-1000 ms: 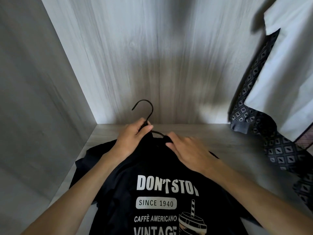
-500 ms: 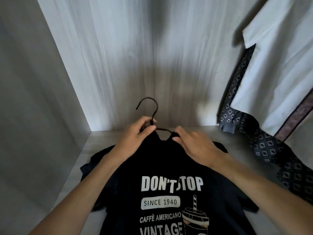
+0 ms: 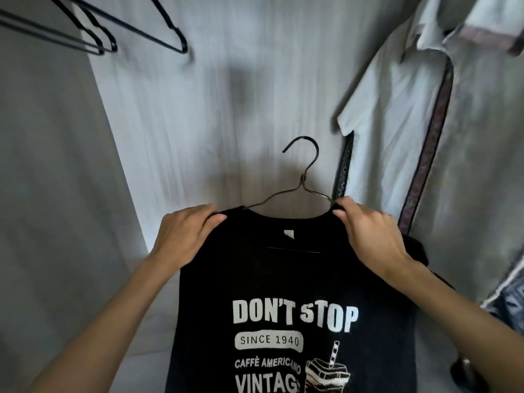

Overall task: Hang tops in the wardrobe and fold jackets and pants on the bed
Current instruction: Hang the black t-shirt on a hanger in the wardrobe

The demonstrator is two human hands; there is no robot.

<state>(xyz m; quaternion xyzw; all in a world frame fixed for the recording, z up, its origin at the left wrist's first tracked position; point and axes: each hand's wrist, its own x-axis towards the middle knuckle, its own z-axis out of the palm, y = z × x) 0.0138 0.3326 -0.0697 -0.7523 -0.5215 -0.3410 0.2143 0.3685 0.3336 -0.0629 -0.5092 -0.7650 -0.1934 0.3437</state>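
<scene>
Inside the wardrobe point(image 3: 232, 103) rn: pale wood-grain back, plain side wall point(image 3: 42, 180) on the left. Black tee point(image 3: 283, 279) w/ white "DON'T STOP" print is on a wire hanger point(image 3: 307, 165), held up mid-air in front of the back panel, hook pointing up. Left grip point(image 3: 184, 239) is curled round the tee's left shoulder, right grip point(image 3: 368, 236) pinches the right shoulder + hanger wire. Spare hangers point(image 3: 136, 29) dangle top left. White shirt point(image 3: 397, 123) w/ patterned trim hangs just beside, on the right.
</scene>
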